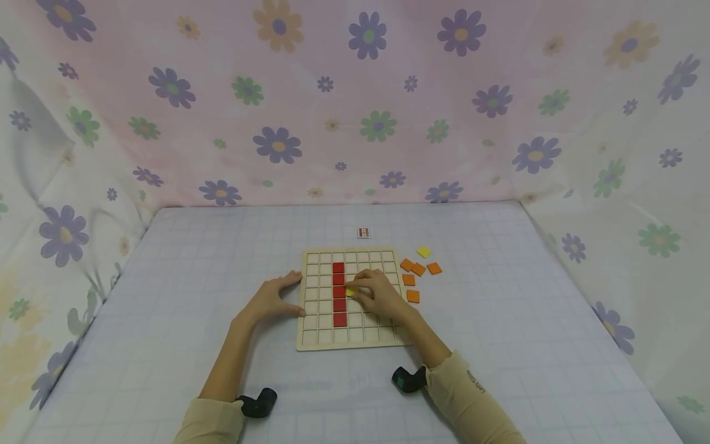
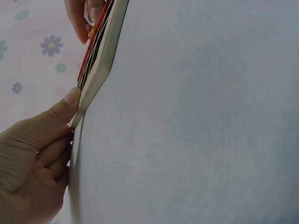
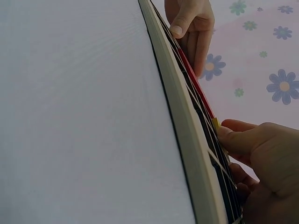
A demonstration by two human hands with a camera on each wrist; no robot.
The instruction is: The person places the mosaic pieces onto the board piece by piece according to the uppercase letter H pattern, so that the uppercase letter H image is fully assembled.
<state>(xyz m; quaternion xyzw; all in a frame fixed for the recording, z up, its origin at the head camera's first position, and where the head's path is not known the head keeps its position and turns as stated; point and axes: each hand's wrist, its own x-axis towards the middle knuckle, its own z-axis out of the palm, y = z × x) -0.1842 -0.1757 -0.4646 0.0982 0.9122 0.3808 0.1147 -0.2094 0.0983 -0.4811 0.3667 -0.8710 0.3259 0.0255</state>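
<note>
**Yellow tile at the board, right hand on it**

A wooden grid board lies flat on the table. A column of red tiles fills five cells left of the board's centre.

The right hand rests on the board, its fingers curled onto a yellow tile that sits just beside the red column, on its right, about halfway down. The right wrist view shows the tile at the fingertips, against the board's surface. Whether it is seated in its cell cannot be told.

The left hand lies on the table against the board's left edge, thumb and fingers touching the rim, holding nothing else. The left wrist view shows its thumb pressed to the board's corner.

To the right of the board, well apart from both hands, lie loose orange tiles and one more yellow tile. A small card lies beyond the board.
</note>
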